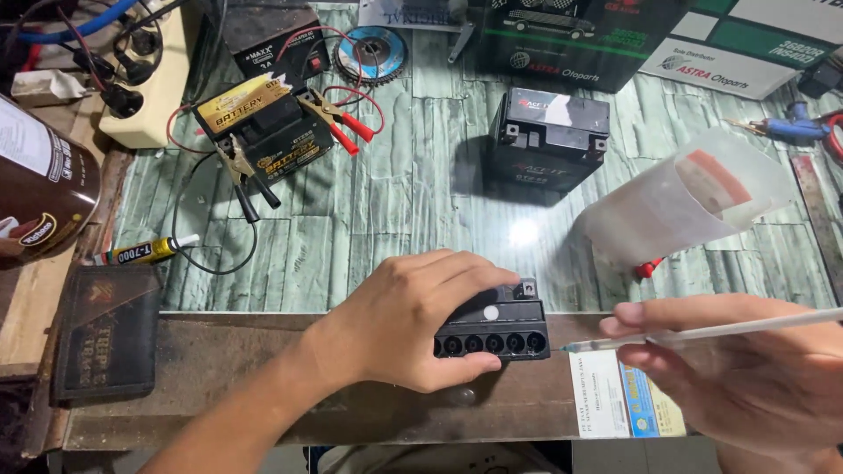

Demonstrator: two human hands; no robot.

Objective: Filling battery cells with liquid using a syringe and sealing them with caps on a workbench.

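My left hand (413,320) grips a small black battery (497,332) lying on its side at the near edge of the bench, its row of several round filler holes facing me. My right hand (746,369) holds a thin clear syringe (694,333) whose needle tip points left, a short way from the battery's right end. A translucent plastic container (694,197) with a reddish patch hovers above my right hand; what holds it is not visible.
A second black battery (549,136) stands at the middle back. At the back left a black-and-gold battery (263,127) has clamp leads with red grips (351,132) attached. A glue tube (145,252), a dark wallet (105,333) and a brown can (39,189) lie left. Cardboard boxes (580,39) line the back.
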